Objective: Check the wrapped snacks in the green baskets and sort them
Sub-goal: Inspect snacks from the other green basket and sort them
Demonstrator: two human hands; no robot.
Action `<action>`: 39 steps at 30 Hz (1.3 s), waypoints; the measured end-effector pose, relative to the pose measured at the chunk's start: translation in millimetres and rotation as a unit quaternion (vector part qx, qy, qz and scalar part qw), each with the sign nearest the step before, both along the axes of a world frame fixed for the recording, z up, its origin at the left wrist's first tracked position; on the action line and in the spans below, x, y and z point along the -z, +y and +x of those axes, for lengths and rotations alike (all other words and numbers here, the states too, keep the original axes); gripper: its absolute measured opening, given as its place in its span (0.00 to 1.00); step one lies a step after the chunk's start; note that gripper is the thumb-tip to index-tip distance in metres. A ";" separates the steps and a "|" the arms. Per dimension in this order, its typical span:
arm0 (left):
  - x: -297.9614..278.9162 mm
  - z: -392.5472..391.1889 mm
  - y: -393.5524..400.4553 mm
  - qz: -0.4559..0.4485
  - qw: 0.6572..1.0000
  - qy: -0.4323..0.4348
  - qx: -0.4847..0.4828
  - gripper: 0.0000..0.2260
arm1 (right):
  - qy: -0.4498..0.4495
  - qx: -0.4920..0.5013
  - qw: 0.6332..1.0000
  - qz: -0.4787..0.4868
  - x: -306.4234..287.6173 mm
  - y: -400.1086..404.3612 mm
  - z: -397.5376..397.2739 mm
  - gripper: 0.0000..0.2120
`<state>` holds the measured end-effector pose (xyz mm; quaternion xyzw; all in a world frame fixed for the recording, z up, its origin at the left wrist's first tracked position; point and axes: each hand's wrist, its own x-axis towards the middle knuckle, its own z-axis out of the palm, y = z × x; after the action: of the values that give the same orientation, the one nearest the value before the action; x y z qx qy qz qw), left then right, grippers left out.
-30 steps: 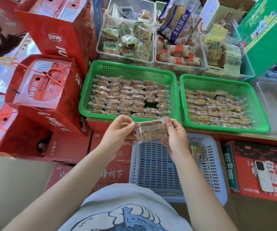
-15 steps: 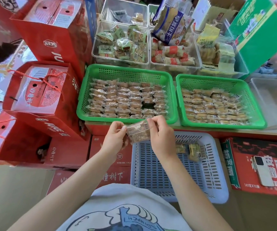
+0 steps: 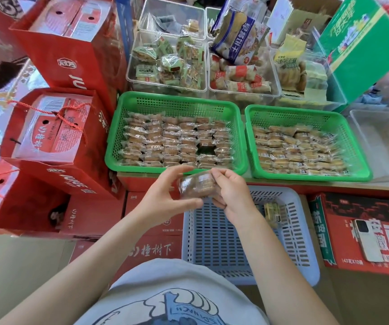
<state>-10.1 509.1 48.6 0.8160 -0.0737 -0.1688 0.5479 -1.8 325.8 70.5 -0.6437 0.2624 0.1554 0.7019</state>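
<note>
Both hands are raised in front of the left green plastic basket (image 3: pixel 240 141), the left hand (image 3: pixel 165 200) and right hand (image 3: pixel 232 195) pinching opposite ends of a clear-wrapped brown snack (image 3: pixel 197 185) above the pale blue slatted basket (image 3: pixel 306 261). The snack is blurred, so its label cannot be read. The right wrist partly hides a small yellowish packet (image 3: pixel 273 211) in the blue basket.

Two baskets side by side on counter (image 3: pixel 282 184): left basket (image 3: pixel 118 146), right basket (image 3: pixel 364 148), both holding wrapped snacks (image 3: pixel 177 141). Behind: clear bins (image 3: pixel 166 64). In front, lower: slotted basket (image 3: pixel 306 254). Phone (image 3: pixel 368 240) right, on carton (image 3: pixel 353 231).

Pale grey T-shirt (image 3: pixel 179 289) with blue cartoon print, bare forearms, no sleeves visible
</note>
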 end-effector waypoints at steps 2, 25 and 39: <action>2.2 1.2 0.8 0.053 0.996 -0.061 0.026 0.27 | 0.020 0.008 0.997 0.072 0.3 -3.2 1.4 0.09; -17.2 3.3 -1.9 -0.229 0.952 0.127 -0.159 0.10 | -0.043 -0.022 0.998 -0.044 -1.4 -4.6 -3.0 0.15; -9.2 5.9 -10.3 -0.054 0.981 0.057 -0.179 0.02 | -0.106 -0.161 0.975 -0.106 2.0 -0.5 -5.6 0.14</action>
<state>-4.2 498.8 57.8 0.7745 0.0960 -0.1101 0.6155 -7.5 325.2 68.5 -0.7608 0.0940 0.1684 0.6196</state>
